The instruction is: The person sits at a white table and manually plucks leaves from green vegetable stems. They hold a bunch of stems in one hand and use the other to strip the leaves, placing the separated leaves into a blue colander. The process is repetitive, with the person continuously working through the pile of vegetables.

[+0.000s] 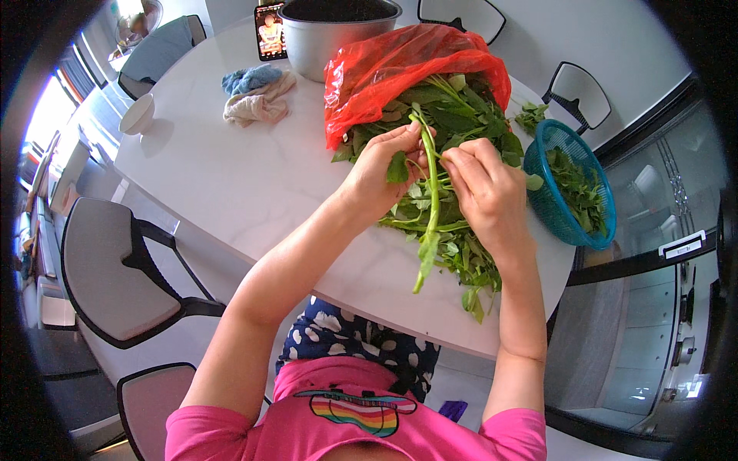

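Note:
My left hand (pixel 392 161) grips a thick green vegetable stem (pixel 432 199) near its upper end, over the table. The stem hangs down toward me, with a leaf near its lower end. With thumb and fingertips my right hand (pixel 481 181) pinches a thin side stalk on the stem's right. Beneath both hands lies a pile of leafy green stems (pixel 461 248). More leafy greens (pixel 455 109) spill from a red plastic bag (pixel 403 63) just beyond. Right of my right hand, a teal plastic basket (pixel 536 167) tilts toward the camera, with loose leaves (pixel 579 190) in it.
A large metal pot (pixel 328 46) stands behind the bag, beside an upright phone (pixel 271 34). Crumpled cloths (pixel 256 95) and a white bowl (pixel 137 115) are to the left on the white marbled table (pixel 230 167). Chairs (pixel 121 271) surround it; a glass-fronted cabinet (pixel 640 190) is at right.

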The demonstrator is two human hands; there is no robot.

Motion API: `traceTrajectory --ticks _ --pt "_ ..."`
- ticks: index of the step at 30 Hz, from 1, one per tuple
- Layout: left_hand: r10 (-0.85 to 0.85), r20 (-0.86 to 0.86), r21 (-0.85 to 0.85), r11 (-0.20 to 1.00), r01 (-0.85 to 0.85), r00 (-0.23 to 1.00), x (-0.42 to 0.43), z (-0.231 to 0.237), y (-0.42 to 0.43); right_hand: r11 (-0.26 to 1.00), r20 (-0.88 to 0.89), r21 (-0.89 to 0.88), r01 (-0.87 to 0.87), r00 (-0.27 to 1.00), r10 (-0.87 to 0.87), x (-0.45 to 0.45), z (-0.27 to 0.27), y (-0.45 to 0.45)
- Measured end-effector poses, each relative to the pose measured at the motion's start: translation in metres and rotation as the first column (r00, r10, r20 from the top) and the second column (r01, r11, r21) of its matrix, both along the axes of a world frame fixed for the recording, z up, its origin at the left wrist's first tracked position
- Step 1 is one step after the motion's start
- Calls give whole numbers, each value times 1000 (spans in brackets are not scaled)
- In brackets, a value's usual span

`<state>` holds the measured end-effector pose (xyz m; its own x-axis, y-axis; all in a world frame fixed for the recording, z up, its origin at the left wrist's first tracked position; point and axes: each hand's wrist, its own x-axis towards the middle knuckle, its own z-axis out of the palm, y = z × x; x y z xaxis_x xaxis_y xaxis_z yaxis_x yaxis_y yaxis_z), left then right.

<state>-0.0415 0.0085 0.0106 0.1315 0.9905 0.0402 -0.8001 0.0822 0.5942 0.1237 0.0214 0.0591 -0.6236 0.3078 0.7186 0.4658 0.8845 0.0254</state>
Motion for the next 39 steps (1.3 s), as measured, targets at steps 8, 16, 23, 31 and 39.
traceTrajectory --ticks 8,16,23,31,39 --pt "22 -279 -46 998 -36 960 4 6 -15 997 68 7 -75 995 74 5 3 4" --pt "30 -226 -122 991 -59 974 2 15 -10 998 104 54 44 993 -50 4 3 2" --pt "172 -255 57 985 -163 952 6 3 -7 982 170 -189 6 985 26 5 11 -12" --pt "317 -194 6 947 -322 928 -12 2 5 964 7 -264 -16 1000 18 35 42 -9" --pt "146 -332 -20 987 -162 932 13 -2 -3 981 -318 86 173 938 -137 90 83 113"
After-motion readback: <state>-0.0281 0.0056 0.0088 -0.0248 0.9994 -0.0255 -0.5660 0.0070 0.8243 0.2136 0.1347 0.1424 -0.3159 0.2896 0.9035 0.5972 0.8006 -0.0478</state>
